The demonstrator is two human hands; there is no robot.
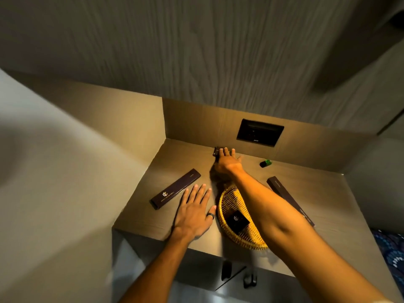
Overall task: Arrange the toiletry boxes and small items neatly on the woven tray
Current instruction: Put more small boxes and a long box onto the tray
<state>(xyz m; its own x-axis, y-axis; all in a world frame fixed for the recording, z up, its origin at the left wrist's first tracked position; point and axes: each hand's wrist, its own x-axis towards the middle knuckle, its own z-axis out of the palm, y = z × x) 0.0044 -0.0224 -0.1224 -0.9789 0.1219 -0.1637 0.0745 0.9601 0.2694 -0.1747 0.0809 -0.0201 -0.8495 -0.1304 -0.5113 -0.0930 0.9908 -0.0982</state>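
Note:
A woven tray (pixel 227 200) sits near the shelf's front edge, partly hidden under my right forearm, with one small dark box (pixel 237 221) inside. My right hand (pixel 227 160) stretches to the back wall, fingers spread over a small dark item (pixel 216 151) and touching it, no grip visible. My left hand (pixel 195 209) lies flat and open on the shelf, left of the tray. A long dark box (pixel 176 189) lies left of that hand. Another long dark box (pixel 286 196) lies right of the tray, partly covered by my arm. A small green item (pixel 266 163) rests near the back right.
The wooden shelf (pixel 317 206) is walled at the back and left. A dark socket panel (pixel 260 132) is set in the back wall. Below the front edge hang dark hooks (pixel 250 281). Patterned blue fabric (pixel 389 248) shows at the right.

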